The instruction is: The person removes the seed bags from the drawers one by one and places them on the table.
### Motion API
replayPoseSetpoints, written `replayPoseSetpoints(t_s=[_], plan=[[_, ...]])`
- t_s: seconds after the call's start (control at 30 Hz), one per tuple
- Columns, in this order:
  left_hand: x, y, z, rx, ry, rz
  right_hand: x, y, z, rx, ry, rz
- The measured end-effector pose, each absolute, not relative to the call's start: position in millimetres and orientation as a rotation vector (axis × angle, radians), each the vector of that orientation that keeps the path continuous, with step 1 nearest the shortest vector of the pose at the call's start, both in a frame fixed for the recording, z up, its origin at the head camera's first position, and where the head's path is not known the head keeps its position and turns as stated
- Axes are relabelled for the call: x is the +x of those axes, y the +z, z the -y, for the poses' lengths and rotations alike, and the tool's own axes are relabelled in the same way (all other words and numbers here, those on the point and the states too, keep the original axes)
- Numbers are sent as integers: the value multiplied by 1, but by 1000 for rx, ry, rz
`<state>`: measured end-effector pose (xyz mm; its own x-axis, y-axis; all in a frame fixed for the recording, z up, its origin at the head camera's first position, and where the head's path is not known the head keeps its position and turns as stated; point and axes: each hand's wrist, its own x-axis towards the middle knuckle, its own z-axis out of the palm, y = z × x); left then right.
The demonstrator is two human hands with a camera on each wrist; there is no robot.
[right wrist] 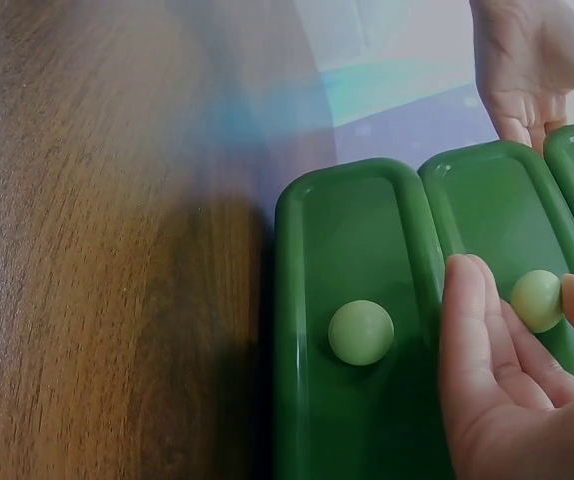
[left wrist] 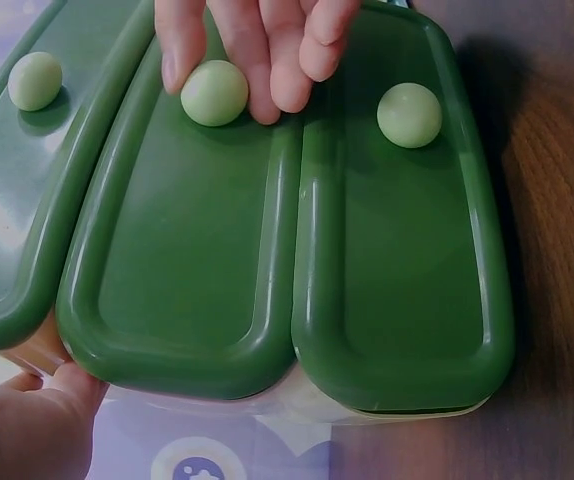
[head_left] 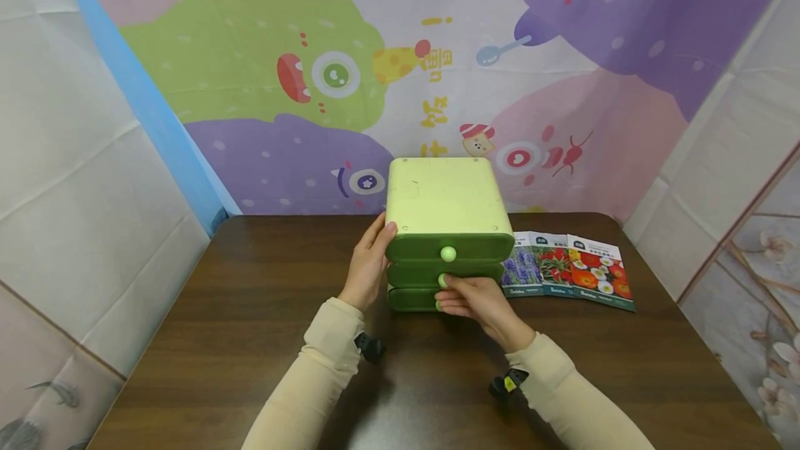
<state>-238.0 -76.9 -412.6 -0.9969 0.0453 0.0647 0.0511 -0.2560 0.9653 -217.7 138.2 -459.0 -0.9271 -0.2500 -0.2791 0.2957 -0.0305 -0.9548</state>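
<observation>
A small drawer box (head_left: 445, 194) with a pale yellow-green top and three dark green drawer fronts stands on the table, its drawers looking closed. Each front bears a round pale green knob. At the middle drawer (left wrist: 187, 240), my right hand (head_left: 484, 303) pinches the knob (right wrist: 537, 301) between thumb and fingers; the other fingers extend beside it, in front of the bottom drawer. My left hand (head_left: 367, 262) rests against the box's left side, thumb near the upper front corner. Its fingers are partly hidden behind the box. The top knob (head_left: 448, 253) is untouched.
Several overlapping seed packets (head_left: 601, 273) with flower pictures lie right of the box. A dark wood table (head_left: 262, 339) bears everything. Behind it hangs a cartoon-printed cloth (head_left: 250, 54), close to the back of the box.
</observation>
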Motion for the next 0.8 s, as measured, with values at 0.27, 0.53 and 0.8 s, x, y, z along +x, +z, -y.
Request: replayPoseSetpoints(t_s=[0.27, 0.53, 0.8], plan=[[-239, -414, 76, -122, -2480, 1909, -219, -460, -137, 82, -2046, -1881], [-239, -412, 76, -120, -2480, 1921, -216, -459, -137, 94, -2038, -1895], [-239, -410, 77, -79, -2438, 1977, -211, -457, -139, 39, -2019, -1911]])
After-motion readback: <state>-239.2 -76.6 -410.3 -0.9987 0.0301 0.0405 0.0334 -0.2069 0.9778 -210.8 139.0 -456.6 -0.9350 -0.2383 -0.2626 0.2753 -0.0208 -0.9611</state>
